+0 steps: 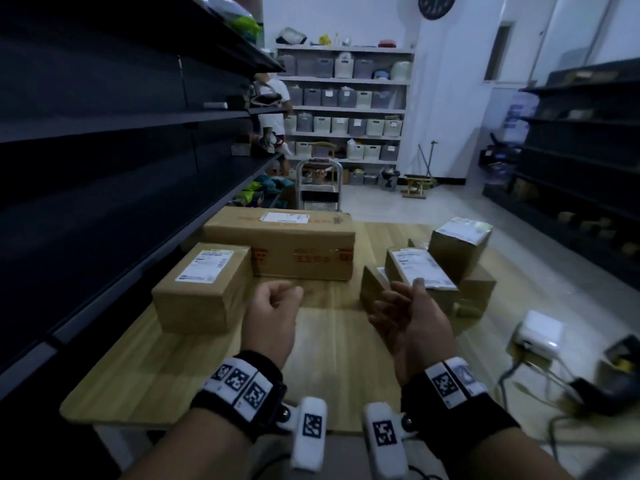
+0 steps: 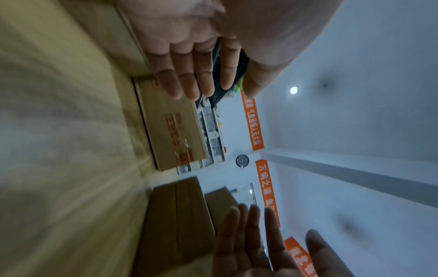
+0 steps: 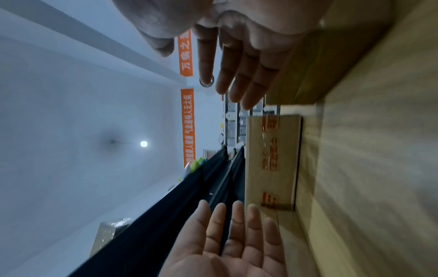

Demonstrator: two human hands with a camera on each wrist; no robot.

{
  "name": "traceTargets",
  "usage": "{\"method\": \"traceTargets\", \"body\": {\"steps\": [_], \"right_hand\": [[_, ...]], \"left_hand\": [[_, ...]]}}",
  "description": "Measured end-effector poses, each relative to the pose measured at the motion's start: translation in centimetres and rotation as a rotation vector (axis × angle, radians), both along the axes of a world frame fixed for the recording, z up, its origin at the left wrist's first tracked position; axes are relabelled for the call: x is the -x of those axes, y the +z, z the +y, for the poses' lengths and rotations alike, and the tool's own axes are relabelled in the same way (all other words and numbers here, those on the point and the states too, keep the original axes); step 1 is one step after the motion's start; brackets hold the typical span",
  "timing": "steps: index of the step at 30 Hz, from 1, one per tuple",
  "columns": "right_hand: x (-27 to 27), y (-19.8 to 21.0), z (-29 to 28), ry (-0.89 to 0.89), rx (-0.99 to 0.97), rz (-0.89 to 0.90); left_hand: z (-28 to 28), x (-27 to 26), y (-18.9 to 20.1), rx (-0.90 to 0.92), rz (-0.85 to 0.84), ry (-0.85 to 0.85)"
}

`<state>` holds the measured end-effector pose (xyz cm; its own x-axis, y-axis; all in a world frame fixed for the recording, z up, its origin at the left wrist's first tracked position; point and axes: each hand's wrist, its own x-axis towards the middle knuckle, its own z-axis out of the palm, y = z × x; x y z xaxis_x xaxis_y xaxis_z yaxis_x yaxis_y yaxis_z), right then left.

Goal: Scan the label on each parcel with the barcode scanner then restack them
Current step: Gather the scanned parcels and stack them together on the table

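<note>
My left hand (image 1: 278, 296) and right hand (image 1: 398, 303) hover empty over the wooden table (image 1: 207, 368), palms turned toward each other. In the left wrist view the left hand's fingers (image 2: 189, 78) are straight; in the right wrist view the right hand's fingers (image 3: 237, 75) are straight too. Ahead lies a long parcel (image 1: 284, 247) with orange print and a label on top. A smaller labelled parcel (image 1: 204, 285) sits left of my left hand. Several labelled parcels (image 1: 450, 258) are piled just beyond my right hand. A dark device with a cable, seemingly the barcode scanner (image 1: 609, 382), lies far right.
Dark shelving (image 1: 104, 150) runs along the table's left side, and more dark shelves (image 1: 581, 150) stand at the right. A white box-shaped device (image 1: 538, 332) sits beside the scanner. A hand cart (image 1: 318, 188) stands behind the table. A person (image 1: 273, 116) stands at the far shelves.
</note>
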<state>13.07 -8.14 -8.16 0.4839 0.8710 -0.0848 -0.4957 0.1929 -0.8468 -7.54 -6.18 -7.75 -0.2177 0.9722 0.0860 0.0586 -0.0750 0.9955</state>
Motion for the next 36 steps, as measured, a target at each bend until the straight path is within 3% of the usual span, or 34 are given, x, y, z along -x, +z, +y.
{"method": "traceTargets", "body": {"steps": [9,13,16,20,27,36], "right_hand": [[-10.7,-0.8,-1.7,-0.275,0.063,-0.297],[-12.7,-1.4,-0.9,-0.202,0.218,-0.489],[-13.3,-1.5,-0.4,-0.112,0.230,-0.413],[-12.5,-2.1,-0.1,-0.004,0.246,-0.403],[-10.2,-2.3,0.0,0.096,0.216,-0.412],[-8.0,-1.0,-0.5,0.102,0.174,-0.625]], "left_hand": [[-0.3,-11.4,0.9,0.059,0.018,-0.220],[0.2,-14.1,1.3,0.102,0.046,-0.253],[0.5,-15.4,1.2,0.110,0.067,-0.293],[0.4,-15.8,0.8,0.127,0.093,-0.351],[1.0,-13.6,0.1,0.089,0.142,-0.298],[1.1,-11.9,-0.2,0.001,0.221,-0.270]]}}
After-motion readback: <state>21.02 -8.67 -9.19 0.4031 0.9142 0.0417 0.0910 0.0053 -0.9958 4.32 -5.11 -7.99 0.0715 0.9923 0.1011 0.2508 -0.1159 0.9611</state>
